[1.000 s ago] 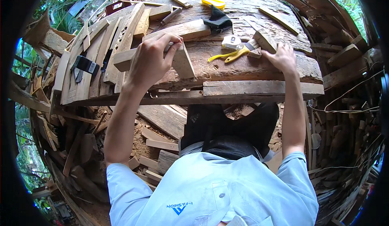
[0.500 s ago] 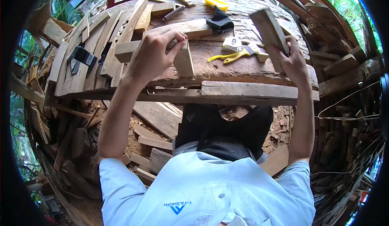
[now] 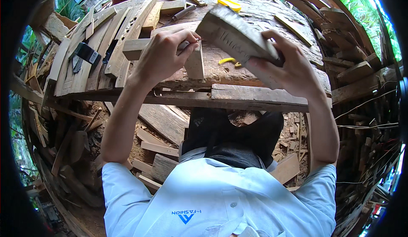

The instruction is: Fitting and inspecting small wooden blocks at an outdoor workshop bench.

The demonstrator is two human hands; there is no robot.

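Note:
My right hand (image 3: 289, 63) grips a thick rectangular wooden block (image 3: 231, 33), held tilted above the bench with its far end close to my left hand (image 3: 168, 52). The left fingers are pinched over a joint of wood. A small greyish thing shows between them, too covered to name. Under that hand a squared wooden bar (image 3: 132, 49) sticks out to the left, and a short wooden piece (image 3: 195, 65) slopes toward me. The block and right hand hide most of a yellow-handled brush (image 3: 227, 60) and all of the tape measure behind it.
The bench is a big rough log (image 3: 255, 18) with a plank (image 3: 250, 94) along its near edge. Boards (image 3: 91, 67) lie at left with a black box (image 3: 87, 53). A yellow-handled tool (image 3: 229, 3) lies at the back. Scrap wood (image 3: 357, 63) is piled at right.
My right hand has swung the wooden block from the right side over to the left, near my left hand. It now covers the tape measure, black cloth and most of the brush. My left hand stays nearly still.

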